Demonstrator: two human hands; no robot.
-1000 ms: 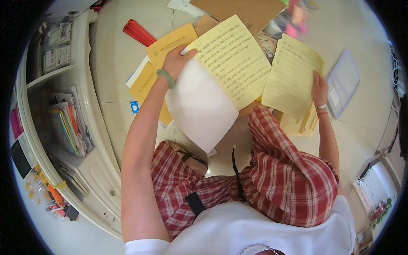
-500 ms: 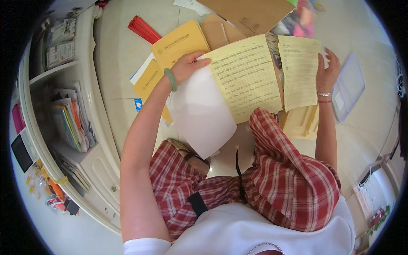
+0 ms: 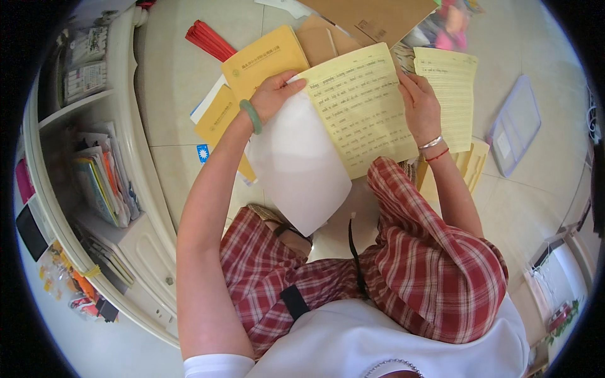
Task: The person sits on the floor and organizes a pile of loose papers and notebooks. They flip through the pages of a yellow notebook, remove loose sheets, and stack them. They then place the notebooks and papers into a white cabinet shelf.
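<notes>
My left hand point(image 3: 272, 97), with a green bangle at the wrist, pinches the upper left edge of a yellow lined sheet point(image 3: 359, 113) covered in handwriting. A blank white sheet point(image 3: 302, 170) hangs from the same grip, sloping down over my lap. At the yellow sheet's right edge is my right hand point(image 3: 421, 108), its fingers closed on that edge near the upper corner. Behind this hand lies a second yellow handwritten sheet point(image 3: 455, 94), apart from the held one and partly covered by the hand.
Yellow booklets point(image 3: 265, 60) and a red folded bundle point(image 3: 210, 41) lie beyond my left hand. Brown cardboard point(image 3: 378, 19) is at the far side. A yellow plastic tray point(image 3: 476, 167) and a clear lid point(image 3: 517, 126) sit to the right. An open-shelved cabinet point(image 3: 148, 246) stands left.
My right hand has moved left, from open beside the second yellow sheet to the right edge of the held yellow sheet. My left hand keeps its grip.
</notes>
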